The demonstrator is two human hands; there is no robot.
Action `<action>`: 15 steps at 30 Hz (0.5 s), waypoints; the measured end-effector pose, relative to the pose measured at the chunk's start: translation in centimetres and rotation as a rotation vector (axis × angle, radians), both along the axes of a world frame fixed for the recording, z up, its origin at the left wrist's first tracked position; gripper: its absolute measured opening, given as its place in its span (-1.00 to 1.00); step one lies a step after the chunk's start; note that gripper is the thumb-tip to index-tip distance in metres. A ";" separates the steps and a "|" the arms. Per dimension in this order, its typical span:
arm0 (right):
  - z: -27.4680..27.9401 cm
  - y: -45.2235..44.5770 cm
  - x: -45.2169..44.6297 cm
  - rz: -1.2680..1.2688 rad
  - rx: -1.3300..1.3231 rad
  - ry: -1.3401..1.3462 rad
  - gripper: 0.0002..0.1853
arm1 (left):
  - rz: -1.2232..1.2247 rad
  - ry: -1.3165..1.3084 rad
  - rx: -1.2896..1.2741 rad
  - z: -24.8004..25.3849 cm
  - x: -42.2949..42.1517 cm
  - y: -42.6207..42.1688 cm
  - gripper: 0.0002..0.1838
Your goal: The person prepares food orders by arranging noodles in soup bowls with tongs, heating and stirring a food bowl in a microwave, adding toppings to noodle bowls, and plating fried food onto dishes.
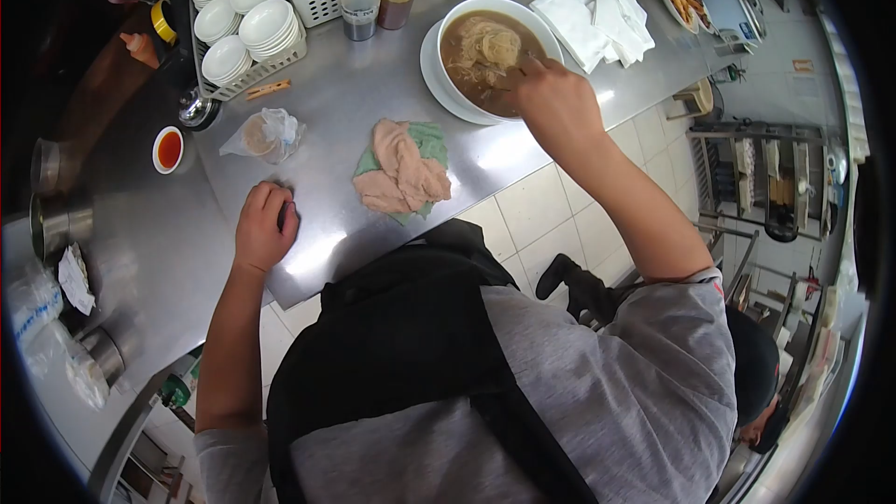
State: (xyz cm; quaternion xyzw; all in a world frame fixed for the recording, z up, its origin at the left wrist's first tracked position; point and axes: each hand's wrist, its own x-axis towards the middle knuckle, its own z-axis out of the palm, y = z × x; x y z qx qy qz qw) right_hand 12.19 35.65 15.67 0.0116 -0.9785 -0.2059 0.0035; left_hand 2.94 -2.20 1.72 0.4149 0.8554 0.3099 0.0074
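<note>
A large white bowl point(449, 71) of brown broth holds a mound of pale noodles point(489, 43) and sits on a white plate point(431, 82). Over the bowl's right rim reaches my right hand point(553, 103), its fingers pinched together above the broth; what they hold, if anything, is hidden. My left hand point(265, 226) rests on the steel counter with its fingers curled in and no object visible in it. Nearest to it is a clear plastic bag point(265, 134) with something pale inside. Between my hands lie a crumpled pinkish cloth point(403, 168) and a green cloth point(431, 142).
A basket point(280, 55) holds stacked small white bowls point(266, 23). Squeeze bottles point(360, 2) stand behind. A red sauce dish point(168, 150) is at left. White napkins point(597, 26) and a plate of fried food point(683, 0) lie at right. Another person's dark cap point(752, 364) shows behind my shoulder.
</note>
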 end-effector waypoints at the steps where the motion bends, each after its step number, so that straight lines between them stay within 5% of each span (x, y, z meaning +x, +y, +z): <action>1: -0.5 0.4 -0.2 0.020 -0.002 0.004 -0.91 | 0.005 0.002 0.003 0.0 0.1 0.1 -0.87; 5: -1.8 3.6 -0.9 0.030 -0.129 -0.107 -0.79 | 0.183 0.007 -0.052 -0.4 1.1 0.6 -0.89; 8: -1.9 7.2 -1.2 0.099 -0.372 -0.117 -0.74 | 0.687 0.097 -0.056 -1.6 3.5 2.4 -0.91; 11: -1.2 10.3 -1.4 0.028 -0.776 -0.240 -0.75 | 0.917 0.120 -0.102 -1.4 6.0 5.3 -0.89; 13: -0.8 12.4 -1.6 -0.266 -1.237 -0.459 -0.77 | 0.952 0.101 -0.090 -1.3 6.4 6.0 -0.88; 15: -0.6 14.1 -1.8 -0.258 -1.343 -0.511 -0.78 | 0.988 0.075 -0.069 -1.2 6.4 6.4 -0.87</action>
